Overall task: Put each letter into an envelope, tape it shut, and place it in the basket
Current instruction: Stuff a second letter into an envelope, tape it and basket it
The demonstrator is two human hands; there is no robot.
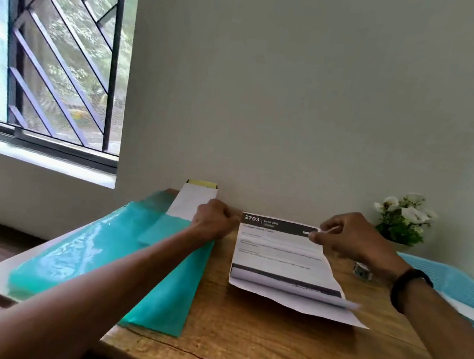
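A printed letter (283,255) with a dark header reading 2703 lies on the wooden table (236,346), its near part folded and curling up. My left hand (215,219) pinches its far left corner. At the far right corner my right hand (355,241) pinches the sheet's top edge. Left of the letter lies a teal envelope (115,256). A white envelope (193,200) with a yellow flap leans at the wall behind it. The light blue basket (441,278) sits at the right edge, with a white sheet inside.
A small tape roll (363,271) stands on the table just behind my right wrist. A pot of white flowers (403,221) sits in the back right corner by the wall. A barred window is at the left.
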